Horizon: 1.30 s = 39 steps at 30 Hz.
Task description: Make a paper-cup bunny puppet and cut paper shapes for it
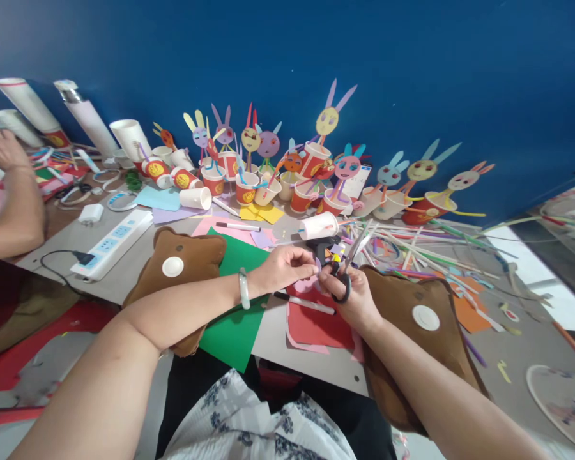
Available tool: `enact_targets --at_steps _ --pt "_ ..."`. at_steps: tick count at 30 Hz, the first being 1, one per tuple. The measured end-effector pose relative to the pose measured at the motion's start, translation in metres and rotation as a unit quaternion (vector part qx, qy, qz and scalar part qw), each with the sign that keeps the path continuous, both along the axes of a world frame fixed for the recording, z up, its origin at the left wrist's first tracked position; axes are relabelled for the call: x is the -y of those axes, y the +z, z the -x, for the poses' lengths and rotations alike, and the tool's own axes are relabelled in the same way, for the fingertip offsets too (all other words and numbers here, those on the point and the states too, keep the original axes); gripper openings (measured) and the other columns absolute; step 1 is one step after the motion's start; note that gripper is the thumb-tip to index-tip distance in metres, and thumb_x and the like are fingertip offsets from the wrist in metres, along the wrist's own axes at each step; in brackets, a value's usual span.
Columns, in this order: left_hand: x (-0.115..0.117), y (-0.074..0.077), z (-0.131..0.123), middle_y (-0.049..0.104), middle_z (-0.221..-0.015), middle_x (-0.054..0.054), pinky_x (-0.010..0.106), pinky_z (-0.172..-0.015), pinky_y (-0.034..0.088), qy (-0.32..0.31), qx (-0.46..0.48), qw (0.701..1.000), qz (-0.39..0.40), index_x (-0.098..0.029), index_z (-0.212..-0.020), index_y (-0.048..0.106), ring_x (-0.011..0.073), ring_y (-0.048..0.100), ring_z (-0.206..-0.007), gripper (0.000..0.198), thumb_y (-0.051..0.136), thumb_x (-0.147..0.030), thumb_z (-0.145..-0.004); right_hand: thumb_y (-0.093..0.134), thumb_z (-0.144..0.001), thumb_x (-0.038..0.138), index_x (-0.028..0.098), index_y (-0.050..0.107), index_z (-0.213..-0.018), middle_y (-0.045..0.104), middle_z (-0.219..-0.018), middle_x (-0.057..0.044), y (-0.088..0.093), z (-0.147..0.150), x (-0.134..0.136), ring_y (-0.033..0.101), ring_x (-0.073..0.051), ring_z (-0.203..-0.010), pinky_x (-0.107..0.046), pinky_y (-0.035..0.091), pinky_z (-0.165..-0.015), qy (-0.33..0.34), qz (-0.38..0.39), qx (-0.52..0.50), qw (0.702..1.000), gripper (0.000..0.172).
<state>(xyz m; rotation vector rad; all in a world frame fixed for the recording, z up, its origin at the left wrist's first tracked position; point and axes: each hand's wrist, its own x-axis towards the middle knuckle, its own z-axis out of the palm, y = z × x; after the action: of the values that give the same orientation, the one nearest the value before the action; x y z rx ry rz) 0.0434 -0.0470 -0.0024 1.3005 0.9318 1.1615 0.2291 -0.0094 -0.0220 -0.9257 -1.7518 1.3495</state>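
Observation:
My right hand (357, 297) is closed around a pair of scissors (360, 241) with black handles, the blades pointing up and away from me. Close beside it, my left hand (287, 265) pinches a small piece of pinkish-purple paper (317, 267), mostly covered by the fingers. My right fingertips are near the same paper; whether they touch it I cannot tell. Under the hands lie red paper (323, 326), pink sheets and a black-and-white marker (311, 303). Green paper (239, 319) extends under my left forearm.
Paper cups with rabbit-faced figures (327, 120) line the blue wall. Brown cushions (186, 246) lie either side of my hands. A power strip (117, 243) sits at left, loose strips (412, 249) at right. Another person's arm (12, 191) reaches in at far left.

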Motion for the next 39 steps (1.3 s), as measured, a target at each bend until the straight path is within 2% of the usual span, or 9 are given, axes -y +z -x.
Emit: enact_targets --at_steps 7,14,19,24,33,39 --pt "-0.001 -0.003 -0.002 0.062 -0.068 0.0 0.02 -0.059 0.045 0.011 0.015 1.0 0.007 -0.011 -0.079 0.063 0.0071 0.055 -0.06 0.021 0.073 -0.029 -0.077 0.068 -0.08 0.041 0.019 0.059 -0.064 0.051 -0.053 0.002 0.001 0.0 0.0 0.041 -0.011 -0.049 -0.026 0.035 -0.049 0.002 -0.006 0.018 1.0 0.029" --pt "-0.001 0.006 0.001 0.06 -0.063 0.0 0.02 -0.055 0.043 0.056 0.001 0.998 0.023 -0.011 -0.073 0.062 0.0074 0.053 -0.056 0.02 0.072 -0.028 -0.076 0.072 -0.077 0.037 0.019 0.061 -0.063 0.053 -0.054 0.002 0.003 0.001 0.001 0.043 -0.011 -0.051 -0.026 0.035 -0.051 0.002 -0.015 0.031 0.999 0.025" --pt "-0.002 0.008 0.002 0.061 -0.063 0.001 0.02 -0.059 0.045 0.051 0.017 0.998 0.017 -0.011 -0.07 0.062 0.0081 0.056 -0.06 0.024 0.071 -0.032 -0.078 0.072 -0.077 0.038 0.019 0.059 -0.061 0.052 -0.054 0.002 0.002 0.001 0.0 0.043 -0.012 -0.052 -0.026 0.035 -0.051 0.01 -0.005 0.022 1.0 0.028" --pt "-0.002 0.004 0.0 0.061 -0.063 0.001 0.022 -0.059 0.044 0.054 -0.003 0.998 -0.014 -0.011 -0.071 0.063 0.0082 0.054 -0.059 0.024 0.072 -0.033 -0.077 0.07 -0.08 0.041 0.019 0.059 -0.062 0.052 -0.054 0.002 -0.002 -0.001 -0.002 0.041 -0.011 -0.05 -0.026 0.034 -0.049 0.017 0.006 0.018 1.0 0.03" --pt "0.003 -0.001 -0.008 0.059 -0.065 0.0 0.023 -0.061 0.044 0.035 -0.007 0.999 -0.035 -0.012 -0.073 0.061 0.0087 0.053 -0.06 0.02 0.067 -0.029 -0.082 0.072 -0.079 0.034 0.019 0.059 -0.062 0.051 -0.052 0.003 -0.002 -0.002 -0.002 0.04 -0.01 -0.049 -0.026 0.032 -0.05 0.011 0.016 0.015 1.0 0.027" --pt "-0.007 0.004 0.004 0.058 -0.063 0.0 0.023 -0.063 0.046 0.106 0.034 0.994 -0.023 -0.013 -0.075 0.058 0.0088 0.055 -0.06 0.024 0.065 -0.034 -0.085 0.073 -0.078 0.034 0.018 0.06 -0.062 0.052 -0.052 0.003 -0.002 0.001 0.001 0.041 -0.01 -0.05 -0.026 0.033 -0.051 -0.001 0.009 0.027 1.0 0.026"
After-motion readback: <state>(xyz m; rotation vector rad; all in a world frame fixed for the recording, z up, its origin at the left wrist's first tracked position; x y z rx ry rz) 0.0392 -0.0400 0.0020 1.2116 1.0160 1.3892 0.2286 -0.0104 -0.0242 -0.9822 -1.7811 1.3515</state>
